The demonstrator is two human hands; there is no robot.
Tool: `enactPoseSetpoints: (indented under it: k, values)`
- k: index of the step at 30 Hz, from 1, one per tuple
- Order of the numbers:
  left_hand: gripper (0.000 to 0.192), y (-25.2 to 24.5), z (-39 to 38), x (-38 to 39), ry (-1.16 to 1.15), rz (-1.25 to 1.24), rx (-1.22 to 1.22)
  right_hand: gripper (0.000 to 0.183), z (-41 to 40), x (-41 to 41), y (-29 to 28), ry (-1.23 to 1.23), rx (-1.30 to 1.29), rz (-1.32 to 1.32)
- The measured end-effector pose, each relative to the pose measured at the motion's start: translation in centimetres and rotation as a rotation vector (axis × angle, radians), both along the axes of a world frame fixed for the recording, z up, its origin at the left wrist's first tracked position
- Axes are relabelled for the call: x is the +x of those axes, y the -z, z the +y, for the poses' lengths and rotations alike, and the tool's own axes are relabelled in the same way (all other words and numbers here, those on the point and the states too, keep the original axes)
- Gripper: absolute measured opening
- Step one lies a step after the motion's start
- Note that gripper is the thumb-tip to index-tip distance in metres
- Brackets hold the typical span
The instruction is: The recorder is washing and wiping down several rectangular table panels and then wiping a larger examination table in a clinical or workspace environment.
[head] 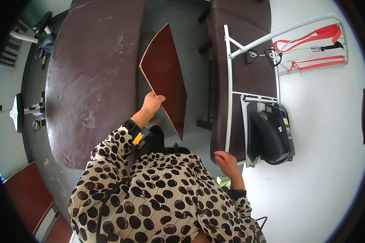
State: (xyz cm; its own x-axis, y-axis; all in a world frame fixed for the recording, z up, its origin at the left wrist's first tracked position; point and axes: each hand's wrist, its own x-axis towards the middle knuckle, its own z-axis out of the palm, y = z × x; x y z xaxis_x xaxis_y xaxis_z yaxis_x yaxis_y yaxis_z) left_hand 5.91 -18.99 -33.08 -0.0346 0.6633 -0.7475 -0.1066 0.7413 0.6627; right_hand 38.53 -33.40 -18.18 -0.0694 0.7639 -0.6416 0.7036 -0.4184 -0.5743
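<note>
My left hand (152, 104) grips the long edge of a thin reddish-brown board (167, 70), tilted over the gap between two brown padded couches. The board's pale edge faces the left couch (94, 66). My right hand (228, 164) is closed around the near corner of a white tubular metal frame (229, 79), which lies against the right couch (252, 21). A black moulded plastic part (269, 132) is mounted on the frame's near half. Red straps (319, 36), cords and black handles (272, 57) hang at its far end.
Grey floor (197, 142) runs between the couches. The left couch's cover is worn and scuffed. Exercise bikes (45, 42) stand beyond it, by the wall. More reddish-brown panels (30, 194) are at lower left. A white wall (325, 127) rises close on the right.
</note>
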Motion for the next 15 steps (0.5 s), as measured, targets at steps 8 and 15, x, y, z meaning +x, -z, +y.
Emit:
enactPoseSetpoints:
  k: [8, 15]
  values:
    - [0.020, -0.1, 0.5, -0.3, -0.036, 0.015, -0.037, 0.021, 3.4, -2.4, -1.9, -0.048, 0.292, -0.130]
    - [0.020, -2.2, 0.3, -0.4, -0.021, -0.194, -0.024, 0.027, 5.3, -2.8, -2.6, -0.117, 0.584, -0.320]
